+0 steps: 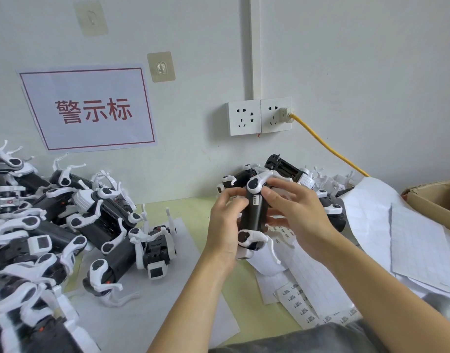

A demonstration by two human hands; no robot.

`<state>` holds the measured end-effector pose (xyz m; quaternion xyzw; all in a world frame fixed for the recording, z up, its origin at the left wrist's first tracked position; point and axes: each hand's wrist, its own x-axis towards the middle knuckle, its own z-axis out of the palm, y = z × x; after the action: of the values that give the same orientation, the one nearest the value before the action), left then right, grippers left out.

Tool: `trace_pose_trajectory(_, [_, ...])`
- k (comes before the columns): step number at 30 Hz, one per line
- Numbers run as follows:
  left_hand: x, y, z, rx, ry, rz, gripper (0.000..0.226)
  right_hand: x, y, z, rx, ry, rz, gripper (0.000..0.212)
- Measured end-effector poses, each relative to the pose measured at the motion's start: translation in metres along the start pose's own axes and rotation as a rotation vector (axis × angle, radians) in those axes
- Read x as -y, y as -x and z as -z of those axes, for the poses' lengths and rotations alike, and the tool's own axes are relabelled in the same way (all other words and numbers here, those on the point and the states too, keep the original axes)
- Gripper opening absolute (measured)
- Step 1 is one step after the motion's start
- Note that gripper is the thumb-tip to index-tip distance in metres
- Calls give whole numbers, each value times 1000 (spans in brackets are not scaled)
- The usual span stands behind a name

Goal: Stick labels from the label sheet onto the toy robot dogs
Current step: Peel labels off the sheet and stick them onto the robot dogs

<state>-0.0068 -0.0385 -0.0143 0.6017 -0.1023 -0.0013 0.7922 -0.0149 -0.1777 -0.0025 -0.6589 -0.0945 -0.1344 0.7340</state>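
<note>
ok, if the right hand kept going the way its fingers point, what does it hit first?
The right hand points left across the held toy robot dog, which its fingers already touch. Past that, probably the left hand gripping the dog's other side; depth is unclear.

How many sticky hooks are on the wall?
2. One sticky hook is high up on the wall, near the top left. The other sticky hook is lower and to its right, just above the red-lettered sign's top right corner.
</note>
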Motion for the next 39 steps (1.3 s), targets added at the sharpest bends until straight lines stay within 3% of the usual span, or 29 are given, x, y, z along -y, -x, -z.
trace_pose_trajectory(9, [3, -5, 1, -12, 102, 142, 22, 2, -5, 6, -195, -146, -32, 9])
trace_pose_trajectory(14, [5, -6, -1, 3, 116, 141, 30, 3, -10, 16, -401, -273, -26, 7])
trace_pose_trajectory(16, [5, -7, -2, 1, 171, 122, 22, 3, -11, 17, -433, -306, -17, 8])
trace_pose_trajectory(19, [4, -9, -1, -88, 246, 57, 24, 4, -10, 14, -375, -316, -7, 13])
trace_pose_trajectory(23, [2, -14, 3, -258, 323, -11, 8, 4, -9, 16, -212, -221, -51, 22])
trace_pose_trajectory(27, [-1, -16, 8, -335, 444, -28, 34, 3, -7, 15, -83, -192, -86, 18])
trace_pose_trajectory(30, [-1, -15, 8, -352, 488, -31, 36, 3, -4, 13, -61, -143, -47, 10])
trace_pose_trajectory(39, [-1, -12, 6, -324, 372, -91, 19, -2, 2, 9, -129, 94, 61, 19])
